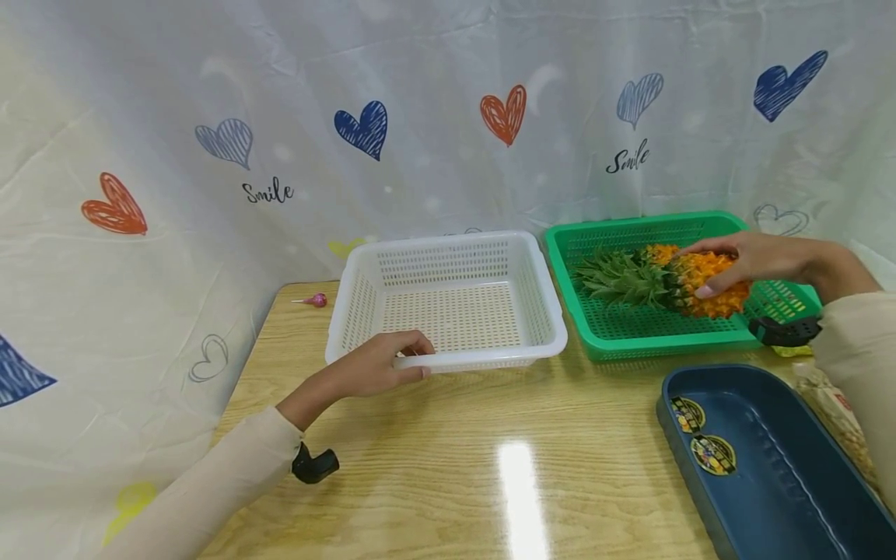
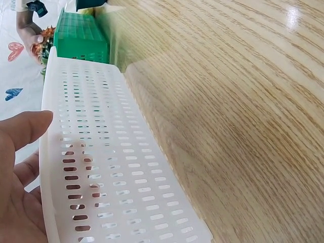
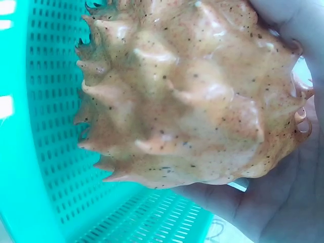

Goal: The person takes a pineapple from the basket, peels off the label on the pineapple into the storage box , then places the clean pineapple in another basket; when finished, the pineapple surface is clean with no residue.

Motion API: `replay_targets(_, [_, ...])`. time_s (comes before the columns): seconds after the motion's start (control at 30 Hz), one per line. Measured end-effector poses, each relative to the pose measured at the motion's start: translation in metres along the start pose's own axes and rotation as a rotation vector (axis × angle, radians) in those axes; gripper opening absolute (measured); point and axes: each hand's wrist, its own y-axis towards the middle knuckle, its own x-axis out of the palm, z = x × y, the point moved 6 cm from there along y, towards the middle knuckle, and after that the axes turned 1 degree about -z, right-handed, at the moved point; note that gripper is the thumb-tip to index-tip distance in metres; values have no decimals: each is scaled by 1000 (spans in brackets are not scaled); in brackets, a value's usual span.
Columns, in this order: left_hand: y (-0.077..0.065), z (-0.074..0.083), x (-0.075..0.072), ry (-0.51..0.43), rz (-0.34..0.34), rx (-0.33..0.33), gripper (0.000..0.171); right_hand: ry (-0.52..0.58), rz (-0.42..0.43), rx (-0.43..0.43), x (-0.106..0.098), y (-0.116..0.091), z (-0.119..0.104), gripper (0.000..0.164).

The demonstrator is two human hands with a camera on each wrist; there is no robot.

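My left hand (image 1: pixel 381 364) grips the near rim of a white perforated plastic basket (image 1: pixel 493 359), thumb outside and fingers over the edge. The left wrist view shows the thumb (image 2: pixel 30 126) along that basket's rim. My right hand (image 1: pixel 759 260) holds an orange, spiky pineapple (image 1: pixel 714 289) by its body, its green leaf crown (image 1: pixel 623 278) pointing left. It is over the green perforated basket (image 1: pixel 672 348), and another patch of orange shows behind it. Up close in the right wrist view, the pineapple (image 3: pixel 172 96) fills the space between thumb and fingers.
Front right stands a dark blue tray (image 1: pixel 763 459) with round stickers. Beside it lies a clear bag (image 1: pixel 836 408) of pale contents, partly behind the right sleeve. A small wrapped lollipop (image 1: pixel 318 299) lies left of the white basket on the wooden table (image 1: pixel 420 474). A printed curtain (image 1: pixel 434 62) hangs behind.
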Motion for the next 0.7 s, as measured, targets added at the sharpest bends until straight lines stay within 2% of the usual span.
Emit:
replay_targets(0.47, [-1,0,0,-6,0,5,20,2,-93,37,10,13,4,75])
replay_targets(0.7, [-1,1,-1,5,0,21,20,48,-165,64,13,18,4,78])
